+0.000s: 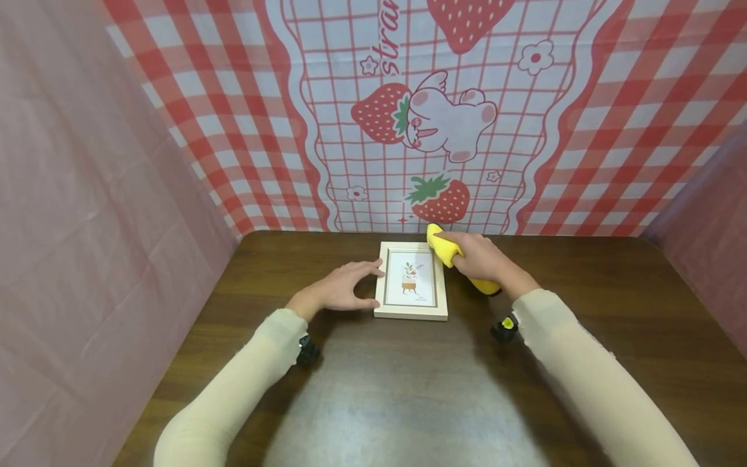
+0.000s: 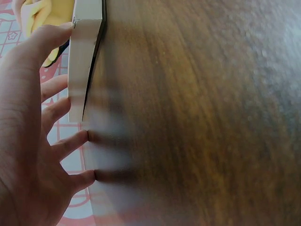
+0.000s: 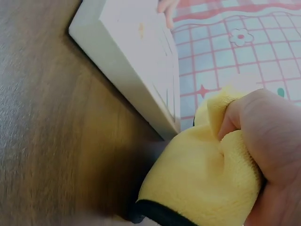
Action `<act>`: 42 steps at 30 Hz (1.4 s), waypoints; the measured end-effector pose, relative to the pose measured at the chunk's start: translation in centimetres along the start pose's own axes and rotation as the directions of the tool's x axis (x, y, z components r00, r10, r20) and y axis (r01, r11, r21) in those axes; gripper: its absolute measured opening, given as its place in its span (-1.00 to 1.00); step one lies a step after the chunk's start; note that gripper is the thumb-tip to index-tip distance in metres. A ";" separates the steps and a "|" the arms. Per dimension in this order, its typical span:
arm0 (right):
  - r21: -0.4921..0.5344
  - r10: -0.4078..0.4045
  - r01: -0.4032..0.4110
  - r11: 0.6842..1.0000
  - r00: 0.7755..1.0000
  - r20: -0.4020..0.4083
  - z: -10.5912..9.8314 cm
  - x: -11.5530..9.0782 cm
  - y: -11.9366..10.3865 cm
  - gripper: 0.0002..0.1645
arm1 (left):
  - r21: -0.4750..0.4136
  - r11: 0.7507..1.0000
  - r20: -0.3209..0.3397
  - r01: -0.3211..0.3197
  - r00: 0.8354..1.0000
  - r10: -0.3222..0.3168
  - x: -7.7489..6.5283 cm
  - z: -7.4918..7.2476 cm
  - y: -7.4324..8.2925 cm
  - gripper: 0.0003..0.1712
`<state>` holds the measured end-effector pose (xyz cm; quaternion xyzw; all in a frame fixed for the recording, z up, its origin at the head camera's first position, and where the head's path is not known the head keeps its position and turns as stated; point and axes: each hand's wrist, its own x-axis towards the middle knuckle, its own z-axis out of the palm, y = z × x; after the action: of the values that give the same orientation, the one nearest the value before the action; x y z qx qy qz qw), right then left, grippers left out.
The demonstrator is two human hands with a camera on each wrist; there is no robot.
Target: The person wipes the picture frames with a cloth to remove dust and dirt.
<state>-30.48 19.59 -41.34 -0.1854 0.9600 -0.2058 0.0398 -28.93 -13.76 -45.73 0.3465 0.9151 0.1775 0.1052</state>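
Note:
A cream picture frame (image 1: 411,312) with a plant print lies flat on the dark wooden table (image 1: 403,389). My left hand (image 1: 344,287) is at its left side, thumb and fingertips touching the edge. In the left wrist view the thumb (image 2: 51,35) meets the frame's side wall (image 2: 83,61), while two spread fingers reach down to the table. My right hand (image 1: 481,259) grips a bunched yellow cloth (image 1: 446,250) at the frame's top right corner. Dark trim edges the cloth (image 3: 197,174) in the right wrist view, where it overlaps the frame's far corner.
Behind the table hangs a red and white checked curtain (image 1: 344,168) with strawberry prints, meeting the table's back edge just beyond the frame. Pinkish fabric (image 1: 99,227) walls off the left side, and more hangs at the right.

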 end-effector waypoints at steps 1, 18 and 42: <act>0.020 0.011 -0.011 1.000 1.000 -0.010 -0.1 0.0 0.1 -0.26 | 0.001 1.000 -0.001 -0.001 1.000 0.001 0.0 0.0 0.0 -0.16; 0.306 0.150 -0.096 0.947 0.976 -0.160 1.5 0.1 2.1 -0.30 | -0.003 1.000 0.001 -0.001 1.000 0.001 0.2 0.0 0.0 -0.16; 0.237 0.185 -0.153 0.959 0.976 -0.118 3.2 0.6 0.7 -0.43 | -0.015 1.000 0.004 0.003 1.000 -0.003 0.0 -0.1 0.0 -0.16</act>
<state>-30.80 18.76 -44.58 -0.0819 0.9431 -0.3222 0.0113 -28.94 -13.79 -45.68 0.3445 0.9141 0.1837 0.1098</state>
